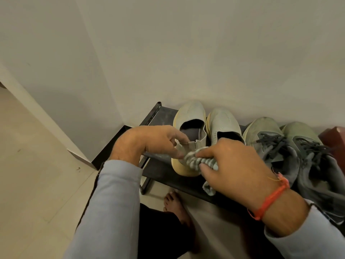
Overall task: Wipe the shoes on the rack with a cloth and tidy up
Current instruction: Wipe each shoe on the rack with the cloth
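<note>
my left hand [147, 141] pinches the heel collar of the left slip-on [188, 128], thumb and fingers curled round the knit edge, grip tight on it. that shoe sits at the left end of the black rack [164, 171], toe to the wall, pale upper, yellow sole. its heel faces me. my right hand [235, 165] has its grip closed round the striped cloth [197, 161], fingers curled over it, cloth bunched and pressed on the heel of the same shoe, a loose end hanging below my palm. orange thread band [270, 199] on that wrist. second slip-on [224, 124] stands just beside the first, touching it, partly behind my right hand. right of that, a pair of grey-green sneakers [280, 139] with dark laces, side by side on the rack, heels toward me. a dark red thing [334, 137] at the far right edge, can't tell what. my bare foot [173, 204] on the tiled floor below the rack. blue-grey sleeves on both arms.
</note>
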